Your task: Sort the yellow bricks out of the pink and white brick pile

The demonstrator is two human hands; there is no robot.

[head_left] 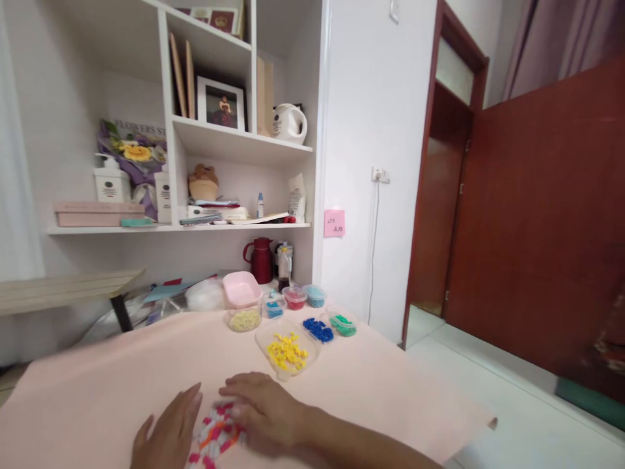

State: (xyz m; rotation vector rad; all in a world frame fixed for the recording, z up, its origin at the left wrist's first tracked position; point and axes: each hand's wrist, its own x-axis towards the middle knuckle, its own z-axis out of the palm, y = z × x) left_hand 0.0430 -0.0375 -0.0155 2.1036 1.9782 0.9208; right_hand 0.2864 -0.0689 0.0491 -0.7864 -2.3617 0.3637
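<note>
Behind everything we see a white shelf unit of boxy compartments [165, 78], and in front of it our bench [381, 384], spread with a pale pink cover [107, 378]. Over its near part, our left hand [168, 430] stands with the thumb wide of the fingers, seemingly grasping nothing, while our right hand [268, 410] curves loosely; whether its fingertips pinch a piece, we cannot tell. Farther off lies a shallow clear plastic tray [263, 332] of small yellow pieces [288, 352], with clear plastic tubs [294, 307] of other colours beyond. Smallest are the red, white and orange pieces [215, 435], massed between our two hands and partly hidden by the right. We judge the step in hand to be gathering or straightening that cluster; the next move calls for light fingertips, lest bits scatter
</note>
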